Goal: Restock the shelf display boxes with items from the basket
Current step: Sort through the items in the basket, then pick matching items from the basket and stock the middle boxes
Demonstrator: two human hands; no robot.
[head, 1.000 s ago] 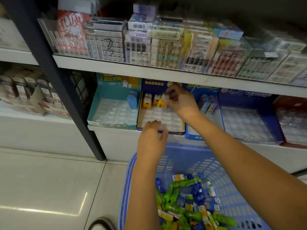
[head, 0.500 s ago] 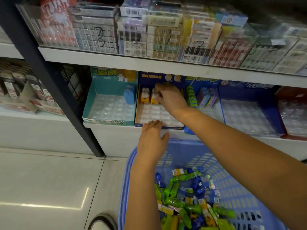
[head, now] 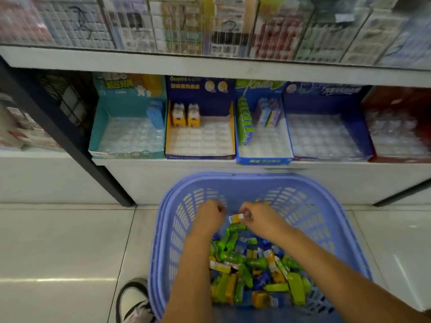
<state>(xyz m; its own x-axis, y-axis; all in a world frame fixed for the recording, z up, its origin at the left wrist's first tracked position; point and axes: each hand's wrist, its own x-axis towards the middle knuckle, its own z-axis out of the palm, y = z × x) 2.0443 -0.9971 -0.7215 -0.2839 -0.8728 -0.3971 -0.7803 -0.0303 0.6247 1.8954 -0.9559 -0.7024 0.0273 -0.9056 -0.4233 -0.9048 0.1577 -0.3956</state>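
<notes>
The blue plastic basket point(head: 233, 179) stands on the floor below the shelf, holding several green, yellow and blue packets point(head: 251, 264). Both my hands are inside it at the far end. My right hand point(head: 261, 219) pinches a small yellow packet point(head: 235, 218) at the top of the pile. My left hand point(head: 208, 219) hovers just left of that packet with its fingers curled in, and nothing shows in it. On the lower shelf the yellow-sided display box point(head: 200, 138) holds two yellow items point(head: 185, 115) at its back left; the other slots of its tray are empty.
A teal display box point(head: 127, 138) with one blue item sits left of the yellow one. To the right stand a blue box point(head: 264, 141) with green and purple items, a dark blue box point(head: 326, 138) and a red box point(head: 396, 134). My shoe point(head: 135, 301) is beside the basket. A black post point(head: 70, 141) slants at left.
My right hand has left the yellow box and dropped into the basket onto a yellow packet. My left hand came off the shelf edge into the basket. The view tilted down.
</notes>
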